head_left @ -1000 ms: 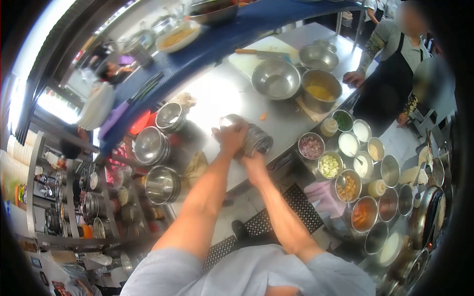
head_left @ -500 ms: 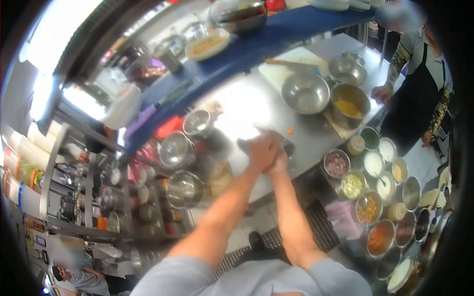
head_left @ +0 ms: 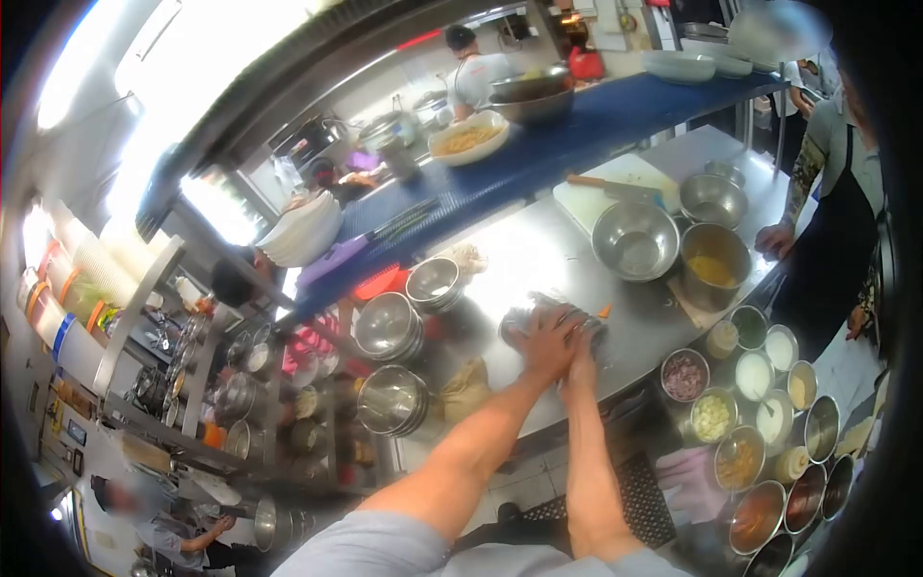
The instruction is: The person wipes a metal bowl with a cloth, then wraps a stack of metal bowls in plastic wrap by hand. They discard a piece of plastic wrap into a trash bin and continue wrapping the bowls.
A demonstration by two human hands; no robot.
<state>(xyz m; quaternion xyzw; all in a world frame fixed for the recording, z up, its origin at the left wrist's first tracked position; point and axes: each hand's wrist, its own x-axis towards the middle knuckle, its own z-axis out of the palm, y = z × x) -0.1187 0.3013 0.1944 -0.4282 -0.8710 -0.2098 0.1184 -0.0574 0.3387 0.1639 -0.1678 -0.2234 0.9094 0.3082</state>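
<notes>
Side by side on the steel counter (head_left: 481, 351), my two hands lie over a dark grey, shiny, crumpled bundle (head_left: 519, 322). My left hand (head_left: 546, 344) rests flat on it with the fingers spread. Close against its right side, my right hand (head_left: 580, 365) has its fingers pressed together at the bundle's near right part. Much of the bundle is hidden under the hands, and I cannot tell what it is made of. A small orange piece (head_left: 604, 311) lies just beyond it, and a tan cloth-like bag (head_left: 466, 389) sits to the left.
Stacked steel bowls (head_left: 387, 325) stand left. To the right are a large bowl (head_left: 635, 240), a pot of yellow food (head_left: 716, 264), and a white board (head_left: 615, 192) with a knife. Ingredient tubs (head_left: 713, 415) line the near right. A blue shelf (head_left: 548, 144) crosses behind; a person (head_left: 817, 202) stands right.
The head view has shifted, so the counter and hands appear farther right and lower. My left fingers, bunched against the right hand before, are now spread over the dark bundle.
</notes>
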